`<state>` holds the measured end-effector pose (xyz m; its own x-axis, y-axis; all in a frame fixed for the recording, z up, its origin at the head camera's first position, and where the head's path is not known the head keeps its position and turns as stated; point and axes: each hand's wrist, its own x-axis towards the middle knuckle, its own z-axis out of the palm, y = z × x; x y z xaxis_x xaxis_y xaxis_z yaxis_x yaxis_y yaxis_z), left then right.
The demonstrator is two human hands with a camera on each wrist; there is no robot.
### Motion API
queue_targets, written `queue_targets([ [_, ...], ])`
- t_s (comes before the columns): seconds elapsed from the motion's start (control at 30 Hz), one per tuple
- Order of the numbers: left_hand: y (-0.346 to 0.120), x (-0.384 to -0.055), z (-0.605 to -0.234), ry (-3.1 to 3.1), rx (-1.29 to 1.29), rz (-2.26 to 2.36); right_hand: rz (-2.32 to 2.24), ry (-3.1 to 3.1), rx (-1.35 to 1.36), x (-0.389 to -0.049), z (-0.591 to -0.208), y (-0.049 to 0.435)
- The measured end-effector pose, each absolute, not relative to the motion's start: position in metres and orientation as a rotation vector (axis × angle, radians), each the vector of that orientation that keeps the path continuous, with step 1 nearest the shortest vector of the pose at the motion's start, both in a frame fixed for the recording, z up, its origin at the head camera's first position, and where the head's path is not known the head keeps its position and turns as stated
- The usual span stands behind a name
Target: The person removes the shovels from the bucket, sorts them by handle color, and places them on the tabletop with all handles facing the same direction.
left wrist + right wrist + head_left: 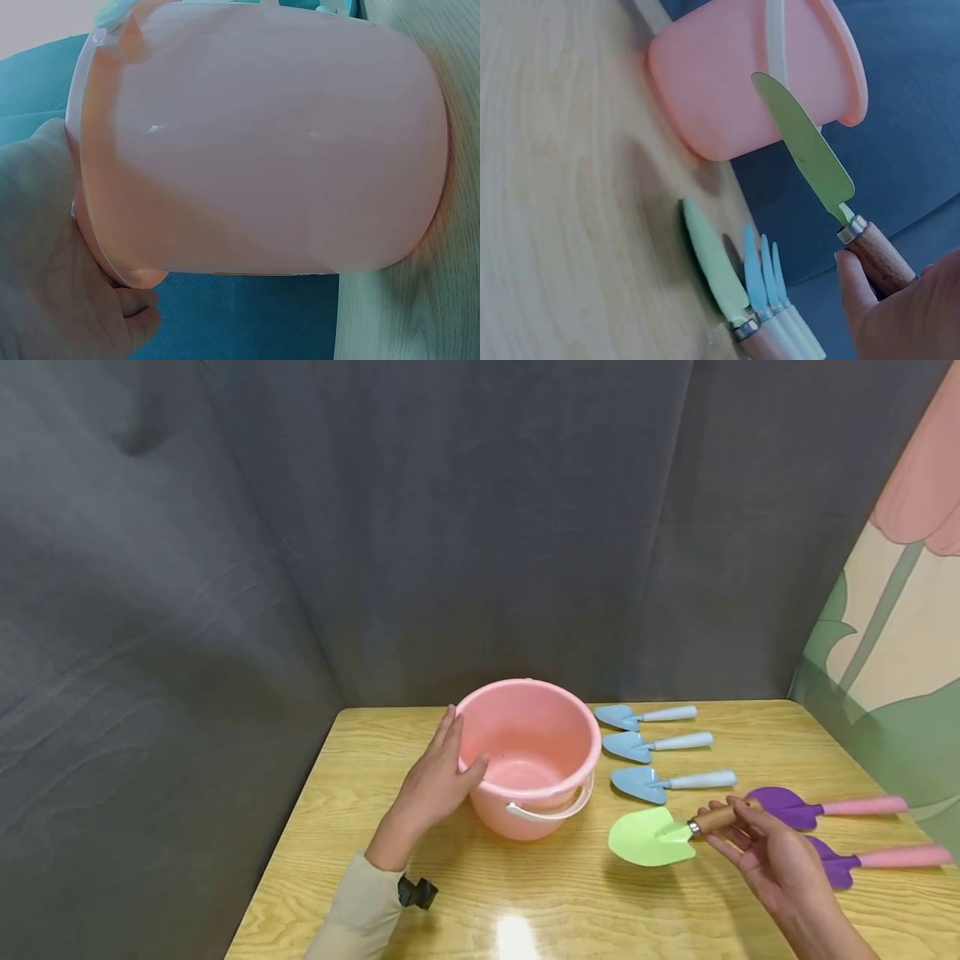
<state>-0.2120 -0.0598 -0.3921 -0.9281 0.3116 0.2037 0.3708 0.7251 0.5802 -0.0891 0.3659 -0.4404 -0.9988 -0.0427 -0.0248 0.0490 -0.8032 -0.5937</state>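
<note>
A pink bucket point(525, 818) with a white handle point(551, 814) stands upright on the table. My left hand point(438, 781) grips its left rim, the thumb reaching over the edge. My right hand point(780, 860) holds a light green trowel point(651, 837) by its wooden handle, the blade raised above the table and pointing at the bucket. In the right wrist view a second green trowel point(712, 262) lies on the table below the held one; the head view does not show it apart. Beyond lie three blue trowels point(637, 782) with pale handles.
Two purple trowels with pink handles, the farther one point(783, 806) and the nearer one point(832, 864), lie at the right by my hand. A grey curtain point(487, 527) closes the wooden table point(352, 843) off at the back and left. A painted wall point(900, 652) is at right.
</note>
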Motion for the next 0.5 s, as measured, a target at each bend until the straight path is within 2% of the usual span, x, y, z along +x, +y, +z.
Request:
queue_targets([
  [0.5, -0.059, -0.212, -0.392, -2.835, -0.542, -0.988, -2.848, 0.994, 0.035, -0.080, -0.460, 0.372],
])
